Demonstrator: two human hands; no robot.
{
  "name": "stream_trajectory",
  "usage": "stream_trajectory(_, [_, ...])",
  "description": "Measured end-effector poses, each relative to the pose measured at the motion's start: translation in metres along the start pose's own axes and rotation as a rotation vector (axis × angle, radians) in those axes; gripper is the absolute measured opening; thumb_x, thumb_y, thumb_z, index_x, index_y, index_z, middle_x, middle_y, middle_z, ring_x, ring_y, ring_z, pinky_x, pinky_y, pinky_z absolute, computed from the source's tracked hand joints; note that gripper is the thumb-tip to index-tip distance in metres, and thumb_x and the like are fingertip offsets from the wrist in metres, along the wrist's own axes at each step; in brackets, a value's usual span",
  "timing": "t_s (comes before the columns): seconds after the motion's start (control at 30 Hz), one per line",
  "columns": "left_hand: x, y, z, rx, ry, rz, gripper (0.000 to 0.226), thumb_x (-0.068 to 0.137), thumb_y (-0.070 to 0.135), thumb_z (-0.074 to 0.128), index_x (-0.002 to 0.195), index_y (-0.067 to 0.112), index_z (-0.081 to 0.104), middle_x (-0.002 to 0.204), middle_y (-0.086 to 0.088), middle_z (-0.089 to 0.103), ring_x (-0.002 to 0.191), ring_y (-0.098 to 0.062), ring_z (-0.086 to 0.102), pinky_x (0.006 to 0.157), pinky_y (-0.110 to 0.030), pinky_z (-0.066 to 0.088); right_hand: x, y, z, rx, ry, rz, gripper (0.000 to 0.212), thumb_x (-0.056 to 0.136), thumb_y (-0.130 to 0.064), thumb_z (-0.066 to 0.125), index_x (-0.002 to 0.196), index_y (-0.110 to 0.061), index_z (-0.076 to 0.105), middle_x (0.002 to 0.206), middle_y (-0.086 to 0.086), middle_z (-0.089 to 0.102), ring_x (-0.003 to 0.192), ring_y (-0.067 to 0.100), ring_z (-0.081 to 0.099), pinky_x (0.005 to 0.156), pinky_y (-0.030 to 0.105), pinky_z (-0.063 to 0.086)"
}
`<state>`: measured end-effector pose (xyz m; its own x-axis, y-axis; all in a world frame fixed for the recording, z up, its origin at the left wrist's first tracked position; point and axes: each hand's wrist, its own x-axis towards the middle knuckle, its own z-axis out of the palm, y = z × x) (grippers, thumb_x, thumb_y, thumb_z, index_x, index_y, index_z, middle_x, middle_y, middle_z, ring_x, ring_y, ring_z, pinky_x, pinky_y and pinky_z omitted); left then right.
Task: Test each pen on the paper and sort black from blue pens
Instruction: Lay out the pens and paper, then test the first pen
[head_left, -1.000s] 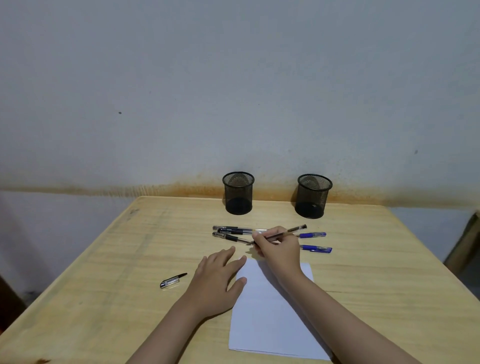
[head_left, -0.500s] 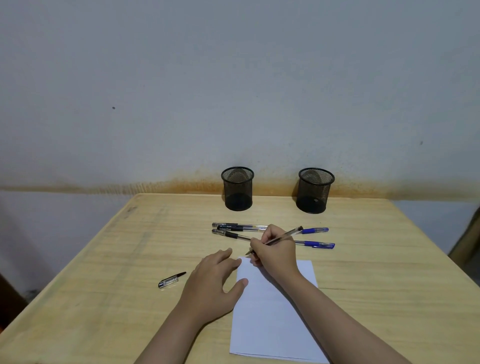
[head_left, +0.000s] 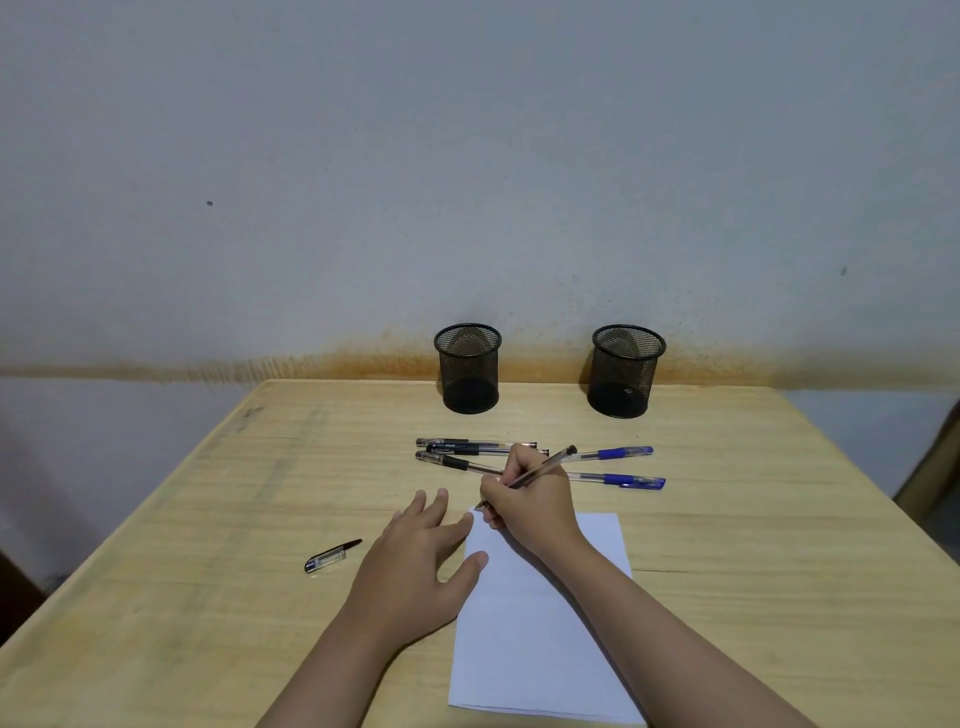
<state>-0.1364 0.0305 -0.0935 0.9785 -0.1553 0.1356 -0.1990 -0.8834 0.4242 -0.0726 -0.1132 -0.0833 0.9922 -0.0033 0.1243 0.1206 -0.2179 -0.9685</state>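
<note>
At a wooden table (head_left: 156, 597) against a stained wall, a pen cap (head_left: 332, 556) lies at left. My left hand (head_left: 415, 566) presses flat, fingers spread, steadying the paper (head_left: 535, 649). My right hand (head_left: 530, 506) pinches an uncapped pen (head_left: 545, 466), tip at the sheet's top corner. First test stroke; next, read the ink, choose a mesh cup (head_left: 469, 368).

A plain home or study corner: a light wooden desk (head_left: 208, 519) stands pushed against a bare grey wall (head_left: 467, 156) with an orange-brown stain band just above the desk's far edge. On the desk, 2 black mesh cups (head_left: 469, 370), loose pens (head_left: 475, 445) and a white sheet (head_left: 540, 639) suggest simple deskwork.
</note>
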Motion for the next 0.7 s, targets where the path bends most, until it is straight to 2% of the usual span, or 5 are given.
stream_trajectory(0.1, [0.0001,-0.0001,0.0002,-0.005,0.003,0.005,0.05,0.089,0.051,0.047,0.137,0.036,0.04,0.156,0.006,0.019,0.146,-0.014,0.005,0.116,-0.034,0.014,-0.0002,-0.0012,-0.0011,-0.031,-0.02,-0.007,0.023,0.08,0.001,0.064,0.068,-0.007,0.047,0.061,0.02,0.055,0.049,0.02,0.06,0.048,0.024,0.054])
stream_trajectory(0.23, [0.0011,-0.0015,0.0004,-0.02,-0.001,0.008,0.055,0.085,0.055,0.043,0.136,0.035,0.043,0.156,0.004,0.021,0.146,-0.015,0.006,0.116,-0.034,0.014,0.001,0.0001,0.0006,-0.008,0.009,0.003,0.024,0.08,0.001,0.064,0.067,-0.008,0.045,0.059,0.018,0.053,0.049,0.022,0.059,0.05,0.03,0.054])
stream_trajectory(0.43, [0.001,-0.0027,0.0014,-0.038,0.005,0.007,0.053,0.085,0.053,0.046,0.135,0.035,0.044,0.155,0.004,0.022,0.146,-0.015,0.007,0.116,-0.036,0.014,0.0008,-0.0006,-0.0017,0.014,-0.015,0.017,0.024,0.079,0.003,0.063,0.067,-0.007,0.045,0.058,0.018,0.052,0.044,0.017,0.058,0.046,0.027,0.052])
stream_trajectory(0.7, [0.0011,-0.0012,0.0011,-0.058,0.018,0.001,0.057,0.08,0.055,0.043,0.133,0.035,0.047,0.154,0.004,0.025,0.145,-0.015,0.01,0.116,-0.035,0.016,0.0007,0.0005,-0.0003,0.002,0.03,0.015,0.026,0.078,0.002,0.064,0.065,-0.009,0.045,0.057,0.015,0.052,0.049,0.023,0.06,0.048,0.028,0.053])
